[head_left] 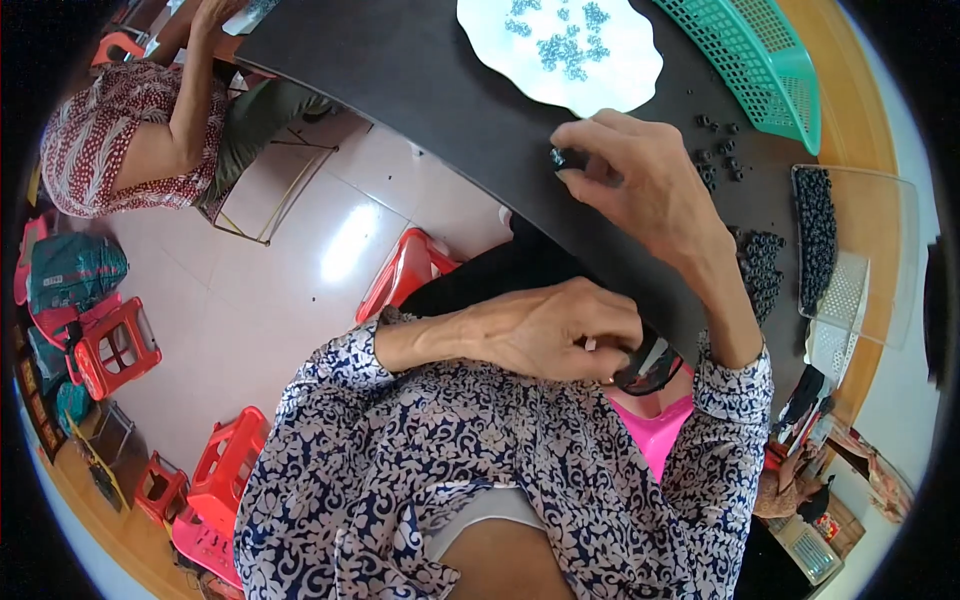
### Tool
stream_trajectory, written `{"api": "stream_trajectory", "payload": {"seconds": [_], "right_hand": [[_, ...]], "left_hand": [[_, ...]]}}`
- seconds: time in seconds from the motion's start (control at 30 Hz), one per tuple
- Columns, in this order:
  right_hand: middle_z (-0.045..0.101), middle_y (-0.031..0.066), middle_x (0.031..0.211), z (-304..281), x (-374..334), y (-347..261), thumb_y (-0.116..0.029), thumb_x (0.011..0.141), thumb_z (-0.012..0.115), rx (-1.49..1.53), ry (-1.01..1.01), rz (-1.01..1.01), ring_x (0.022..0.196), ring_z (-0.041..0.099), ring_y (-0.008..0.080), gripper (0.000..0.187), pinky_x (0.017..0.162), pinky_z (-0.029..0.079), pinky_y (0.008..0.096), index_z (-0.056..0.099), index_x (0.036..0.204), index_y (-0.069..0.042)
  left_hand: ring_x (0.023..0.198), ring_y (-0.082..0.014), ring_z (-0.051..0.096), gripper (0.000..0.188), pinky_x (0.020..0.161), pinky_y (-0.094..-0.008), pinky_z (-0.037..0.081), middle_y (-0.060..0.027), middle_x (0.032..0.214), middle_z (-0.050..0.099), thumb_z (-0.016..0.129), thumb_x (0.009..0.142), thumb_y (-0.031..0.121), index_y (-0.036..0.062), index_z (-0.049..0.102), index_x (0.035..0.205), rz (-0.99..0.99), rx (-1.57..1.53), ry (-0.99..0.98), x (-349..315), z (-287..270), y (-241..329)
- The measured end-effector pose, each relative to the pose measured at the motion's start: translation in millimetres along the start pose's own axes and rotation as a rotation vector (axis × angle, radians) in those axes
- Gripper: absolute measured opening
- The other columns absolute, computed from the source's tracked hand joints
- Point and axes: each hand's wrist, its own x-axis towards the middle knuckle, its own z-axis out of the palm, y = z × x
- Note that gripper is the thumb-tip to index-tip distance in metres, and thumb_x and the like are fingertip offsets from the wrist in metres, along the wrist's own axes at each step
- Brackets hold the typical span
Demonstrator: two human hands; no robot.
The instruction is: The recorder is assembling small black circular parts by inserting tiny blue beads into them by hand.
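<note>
My right hand (645,185) is raised over the dark table, with thumb and fingers pinching a small black part (568,159) that shows a bluish-white bit at its end. Just beyond it lies a white scalloped plate (628,85) with several small bluish, clear-looking pieces (572,50). My left hand (570,330) is held low, close to my body, its fingers curled. A tiny white bit shows between those fingers; what they grip is mostly hidden. Right against the fingertips is a glossy black object (652,368), whose kind I cannot make out.
Loose black ring-like parts (762,270) lie to the right, beside a clear bin (818,230) of similar parts. A green perforated basket (785,85) stands at the far right. Red stools (405,270) are on the floor; another person (140,140) sits at the far left.
</note>
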Motion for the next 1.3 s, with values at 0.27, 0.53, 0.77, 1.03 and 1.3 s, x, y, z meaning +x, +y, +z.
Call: {"api": "stream_trajectory", "payload": {"seconds": [0.27, 0.53, 0.77, 1.03, 1.3], "right_hand": [[0.055, 0.0079, 0.075, 5, -10, 2, 0.006, 0.074, 0.062, -0.112, 0.086, 0.041, 0.06, 0.056, 0.0145, 0.025, 0.058, 0.047, 0.0259, 0.06, 0.097, -0.003], [0.062, -0.0034, 0.09, -48, 1, -6, -0.005, 0.088, 0.063, -0.075, 0.332, 0.071, 0.082, 0.056, 0.0043, 0.019, 0.073, 0.045, 0.0197, 0.065, 0.107, -0.002], [0.06, 0.0004, 0.073, -50, 42, -7, 0.0, 0.085, 0.058, 0.061, 0.628, 0.0, 0.066, 0.055, 0.0065, 0.011, 0.061, 0.045, 0.0223, 0.065, 0.094, 0.001], [0.06, -0.0038, 0.071, -32, 21, 46, -0.019, 0.089, 0.067, -0.155, 0.387, 0.162, 0.059, 0.049, 0.0052, 0.018, 0.055, 0.042, 0.0221, 0.071, 0.105, -0.012], [0.061, -0.0023, 0.072, -38, 4, 56, -0.011, 0.086, 0.067, -0.137, 0.419, 0.132, 0.061, 0.048, 0.0042, 0.014, 0.056, 0.042, 0.021, 0.07, 0.097, -0.003]], "left_hand": [[0.072, -0.0295, 0.061, 0.016, 0.064, -0.0388, 0.047, -0.0155, 0.079, 0.059, 0.06, 0.083, 0.009, -0.0045, 0.059, 0.091, -0.05, 0.057, 0.028, -11, 18, -17], [0.07, -0.0249, 0.061, 0.016, 0.064, -0.0357, 0.048, -0.0151, 0.077, 0.061, 0.059, 0.084, 0.01, -0.0047, 0.06, 0.09, -0.068, 0.03, 0.063, -23, 34, -40], [0.062, -0.0217, 0.058, 0.019, 0.058, -0.0353, 0.046, -0.014, 0.069, 0.059, 0.059, 0.084, 0.014, -0.0043, 0.061, 0.086, -0.151, 0.025, 0.08, -19, 35, -46], [0.068, -0.0252, 0.06, 0.02, 0.062, -0.0364, 0.046, -0.0158, 0.077, 0.061, 0.06, 0.085, 0.015, -0.0043, 0.062, 0.092, -0.18, 0.036, 0.114, -18, 26, -39], [0.07, -0.0247, 0.06, 0.02, 0.063, -0.0352, 0.047, -0.0155, 0.08, 0.062, 0.058, 0.086, 0.014, -0.0044, 0.061, 0.094, -0.253, 0.082, 0.036, -12, 25, -38]]}}
